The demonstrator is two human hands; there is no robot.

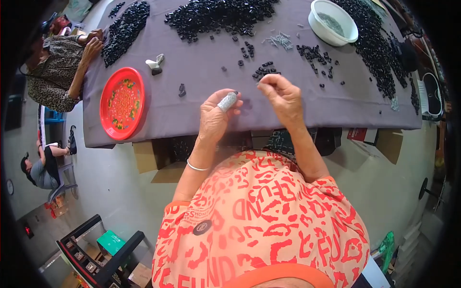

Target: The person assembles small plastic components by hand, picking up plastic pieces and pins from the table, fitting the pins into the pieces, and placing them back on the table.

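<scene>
Currently | left hand point(212, 116) | small black piece point(236, 92) | mostly covered

Green box point(111, 243), cardboard flaps point(145, 156) — seated person point(46, 178)

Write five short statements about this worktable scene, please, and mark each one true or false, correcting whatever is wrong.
1. The red tray lies to the left of the left hand. True.
2. The right hand is clasping the left hand. False: the two are apart.
3. A bangle circles the right wrist. False: it is on the left wrist.
4. Dark pieces lie heaped beyond the hands. True.
5. The white bowl stands on the floor. False: it stands on the table.
</scene>
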